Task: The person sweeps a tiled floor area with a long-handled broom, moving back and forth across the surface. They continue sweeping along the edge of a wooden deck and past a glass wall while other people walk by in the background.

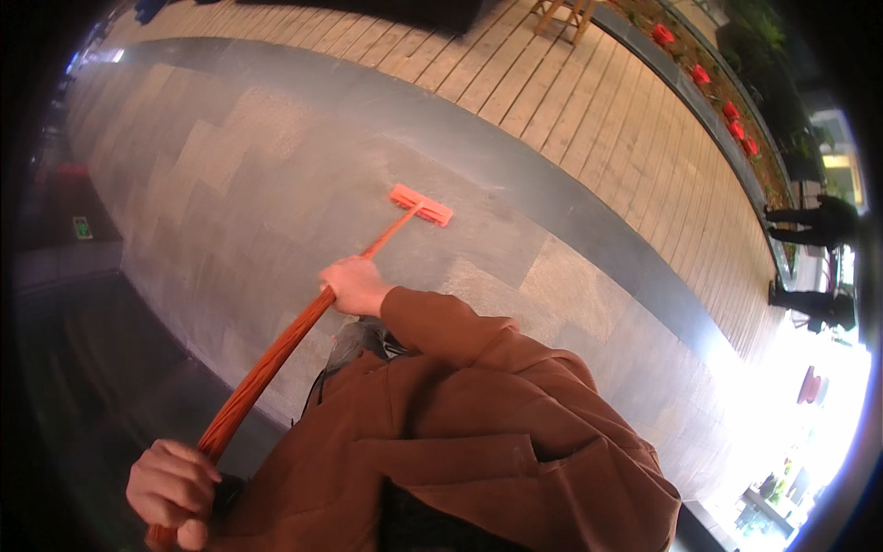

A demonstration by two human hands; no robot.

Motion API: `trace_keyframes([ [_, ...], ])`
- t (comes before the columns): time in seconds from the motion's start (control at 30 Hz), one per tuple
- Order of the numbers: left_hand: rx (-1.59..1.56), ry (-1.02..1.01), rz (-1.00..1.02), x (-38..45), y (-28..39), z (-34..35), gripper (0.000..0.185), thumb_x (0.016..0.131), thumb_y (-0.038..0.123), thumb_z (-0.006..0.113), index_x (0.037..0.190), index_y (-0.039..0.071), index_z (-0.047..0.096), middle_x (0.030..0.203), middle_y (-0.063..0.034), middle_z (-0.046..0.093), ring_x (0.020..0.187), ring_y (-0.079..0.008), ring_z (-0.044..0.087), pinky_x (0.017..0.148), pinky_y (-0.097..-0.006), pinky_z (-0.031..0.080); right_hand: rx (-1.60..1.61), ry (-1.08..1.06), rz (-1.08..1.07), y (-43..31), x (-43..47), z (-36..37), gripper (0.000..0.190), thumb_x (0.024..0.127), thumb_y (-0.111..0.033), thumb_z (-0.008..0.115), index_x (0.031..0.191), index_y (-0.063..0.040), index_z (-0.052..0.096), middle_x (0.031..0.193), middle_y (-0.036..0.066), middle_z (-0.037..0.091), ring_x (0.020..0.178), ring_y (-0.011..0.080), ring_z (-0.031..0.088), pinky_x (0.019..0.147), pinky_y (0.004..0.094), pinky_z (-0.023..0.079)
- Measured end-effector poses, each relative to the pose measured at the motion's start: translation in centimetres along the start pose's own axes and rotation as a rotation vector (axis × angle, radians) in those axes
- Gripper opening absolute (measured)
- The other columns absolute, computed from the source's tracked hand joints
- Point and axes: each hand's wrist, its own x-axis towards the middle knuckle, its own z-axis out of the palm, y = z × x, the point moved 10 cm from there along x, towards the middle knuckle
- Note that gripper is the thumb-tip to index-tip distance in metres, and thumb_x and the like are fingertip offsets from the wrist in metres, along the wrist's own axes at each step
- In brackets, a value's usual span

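A scrub brush with a long wood-grain handle (265,366) runs from the lower left towards the middle of the view. My left hand (172,493) is wrapped around the handle near its upper end. Farther down, my right hand (357,285), below a brown sleeve, grips the same handle. The orange-red brush head (421,205) is on the grey stone tile floor (276,200); its bristles are mostly hidden beneath it.
Wooden decking (607,131) borders the tiles beyond a dark stone strip (510,155). A planter with red flowers (700,74) lines the decking, near a wooden stool (564,21). People in dark clothing (817,221) stand at the far right. A green lit sign (82,228) is at left.
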Motion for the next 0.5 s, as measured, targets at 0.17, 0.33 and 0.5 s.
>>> trace_keyframes([
  [0.17, -0.152, 0.048, 0.033, -0.5, -3.5, -1.7, 0.033, 0.075, -0.002, 0.063, 0.052, 0.009, 0.042, 0.050, -0.0055, 0.050, 0.042, -0.0196, 0.052, 0.054, -0.0318, 0.048, -0.070, 0.019, 0.113, 4.1, -1.4, -1.4, 0.009, 0.075, -0.020, 0.062, 0.075, -0.011, 0.064, 0.080, 0.014, 0.065, 0.085, 0.0373, 0.062, 0.073, 0.0491, 0.049],
  [0.33, -0.098, 0.133, -0.143, -1.9, -6.7, -4.7, 0.029, 0.072, -0.002, 0.059, 0.050, 0.006, 0.041, 0.047, -0.0076, 0.045, 0.043, -0.0242, 0.050, 0.060, -0.0376, 0.047, -0.099, 0.102, 0.280, 6.3, -0.1, -1.8, 0.009, 0.073, -0.021, 0.063, 0.072, -0.012, 0.063, 0.078, 0.013, 0.065, 0.084, 0.0360, 0.062, 0.073, 0.0479, 0.050],
  [0.5, 0.017, 0.177, -0.114, -4.6, -3.5, -10.9, 0.030, 0.070, 0.001, 0.057, 0.050, 0.008, 0.038, 0.047, -0.0057, 0.046, 0.041, -0.0225, 0.050, 0.059, -0.0359, 0.047, -0.110, -0.030, 0.129, -0.4, 7.2, 2.8, 0.011, 0.074, -0.022, 0.067, 0.076, -0.011, 0.067, 0.083, 0.014, 0.067, 0.086, 0.0346, 0.063, 0.078, 0.0452, 0.049],
])
